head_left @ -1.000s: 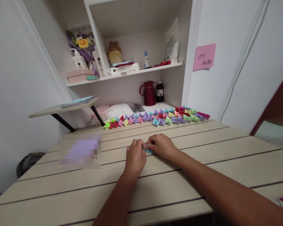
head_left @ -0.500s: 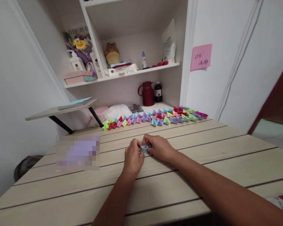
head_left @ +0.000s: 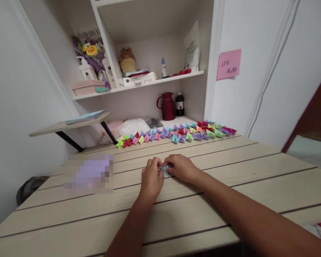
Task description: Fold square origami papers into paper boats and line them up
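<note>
A small light-blue folded piece of paper (head_left: 166, 170) is pinched between the two hands, low over the middle of the pale wooden plank table (head_left: 230, 185). It is gripped from the left by the curled fingers of the left hand (head_left: 152, 177) and from the right by the fingertips of the right hand (head_left: 182, 167); both hands are closed around it, so only a sliver of the paper is seen between them. Whether the paper is touching the tabletop cannot be told.

Further back on the table, a long row of small folded paper shapes in green, red, pink, purple, blue and yellow (head_left: 173, 133) is laid out along the far edge, well apart from the hands. To the left of the hands a blurred lilac patch (head_left: 88, 174) is seen on the table. Behind the row, a dark red jug with a handle (head_left: 168, 106) is stood beside a small dark bottle (head_left: 179, 104) in a white shelf niche, with a crumpled clear plastic bag (head_left: 133, 126) near them. On the white shelf board (head_left: 176, 77) above, a brown plush toy (head_left: 127, 60) and a white pump bottle (head_left: 86, 70) are kept. A pink sticky note with handwriting (head_left: 229, 64) is stuck on the white wall to the right.
</note>
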### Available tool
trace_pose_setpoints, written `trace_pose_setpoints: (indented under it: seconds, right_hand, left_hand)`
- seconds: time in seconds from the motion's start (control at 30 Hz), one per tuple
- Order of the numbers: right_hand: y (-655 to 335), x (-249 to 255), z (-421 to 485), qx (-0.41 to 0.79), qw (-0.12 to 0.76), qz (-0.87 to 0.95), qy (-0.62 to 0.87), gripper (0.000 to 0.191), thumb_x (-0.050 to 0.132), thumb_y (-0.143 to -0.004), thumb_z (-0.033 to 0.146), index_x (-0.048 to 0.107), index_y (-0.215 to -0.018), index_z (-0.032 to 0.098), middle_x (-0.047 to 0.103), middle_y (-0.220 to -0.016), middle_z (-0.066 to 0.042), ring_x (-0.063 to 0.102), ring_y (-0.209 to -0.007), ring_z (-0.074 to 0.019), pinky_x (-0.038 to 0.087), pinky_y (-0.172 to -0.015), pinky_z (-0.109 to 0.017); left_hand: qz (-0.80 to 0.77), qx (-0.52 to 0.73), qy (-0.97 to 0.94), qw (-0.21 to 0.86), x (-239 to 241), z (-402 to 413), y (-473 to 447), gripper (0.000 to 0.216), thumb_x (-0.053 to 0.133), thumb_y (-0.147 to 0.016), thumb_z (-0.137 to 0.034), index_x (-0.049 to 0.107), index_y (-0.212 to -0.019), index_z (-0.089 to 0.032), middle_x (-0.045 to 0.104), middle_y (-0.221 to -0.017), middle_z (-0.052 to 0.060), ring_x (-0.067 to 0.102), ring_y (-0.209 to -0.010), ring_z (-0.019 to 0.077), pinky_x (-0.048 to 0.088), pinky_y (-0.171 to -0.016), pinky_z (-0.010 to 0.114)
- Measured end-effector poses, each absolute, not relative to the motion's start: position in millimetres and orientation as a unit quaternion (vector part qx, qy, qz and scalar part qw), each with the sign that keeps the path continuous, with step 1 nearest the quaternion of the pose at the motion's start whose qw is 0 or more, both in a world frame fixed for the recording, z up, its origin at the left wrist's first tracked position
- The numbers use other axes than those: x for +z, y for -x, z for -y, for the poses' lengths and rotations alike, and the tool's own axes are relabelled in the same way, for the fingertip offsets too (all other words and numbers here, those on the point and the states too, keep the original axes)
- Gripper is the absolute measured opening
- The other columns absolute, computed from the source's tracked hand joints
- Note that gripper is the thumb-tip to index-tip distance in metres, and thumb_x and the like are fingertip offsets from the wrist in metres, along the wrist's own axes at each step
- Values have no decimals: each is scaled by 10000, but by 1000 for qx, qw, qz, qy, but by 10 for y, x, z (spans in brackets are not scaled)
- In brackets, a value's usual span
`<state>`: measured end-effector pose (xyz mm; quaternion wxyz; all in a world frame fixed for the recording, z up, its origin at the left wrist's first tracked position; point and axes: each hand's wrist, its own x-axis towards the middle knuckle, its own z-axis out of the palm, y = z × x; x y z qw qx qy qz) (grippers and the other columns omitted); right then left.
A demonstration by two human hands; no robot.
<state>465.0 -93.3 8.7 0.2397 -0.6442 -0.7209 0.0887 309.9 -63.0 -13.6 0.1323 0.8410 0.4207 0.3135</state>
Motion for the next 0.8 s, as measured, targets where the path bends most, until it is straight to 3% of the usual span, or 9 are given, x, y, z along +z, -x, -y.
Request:
trace_pose_setpoints:
  seconds: [0.4, 0.8]
  right_hand:
    - [-4777, -10, 822, 180, 272, 730, 600, 205, 648, -647, 191, 728, -836, 187, 707, -772, -8, 594, -706, -166, 395, -608, -225]
    - [-4850, -15, 862, 255, 298, 745, 539, 317, 563, -634, 137, 702, -917, 172, 678, -816, 2, 576, -705, -149, 417, -612, -220]
  left_hand:
    - [-445, 258, -851, 108, -107, 692, -3136, 151, 547, -753, -153, 558, -877, -238, 598, -984, 32, 561, -966, 222, 350, -822, 354]
    - [-449, 264, -846, 113, -138, 660, -3142, 118, 553, -788, -191, 607, -880, -241, 614, -1006, 27, 568, -990, 198, 351, -844, 332]
